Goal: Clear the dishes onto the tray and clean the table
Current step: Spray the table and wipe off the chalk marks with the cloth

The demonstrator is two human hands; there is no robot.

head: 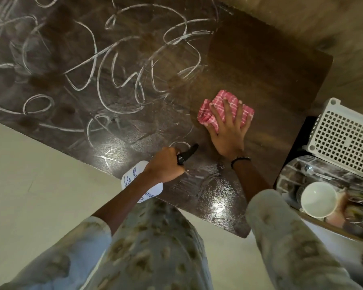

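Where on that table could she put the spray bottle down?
Nearly anywhere: the dark table holds only the pink cloth under her right hand. Bare room lies beyond the cloth toward the far corner, and left across the white streaks. The tray beside the white basket is crowded with dishes.

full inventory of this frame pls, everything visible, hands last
table: 1, dark brown wood, centre, white scribbles over its left part
cloth: 1, pink with white pattern, on table, right of centre
spray bottle: 1, white with black nozzle, at near table edge
crate: 1, white plastic lattice, far right
tray: 1, metallic, lower right, holding dishes
bowl: 1, white, on tray
left hand: grips spray bottle
right hand: fingers spread, presses cloth
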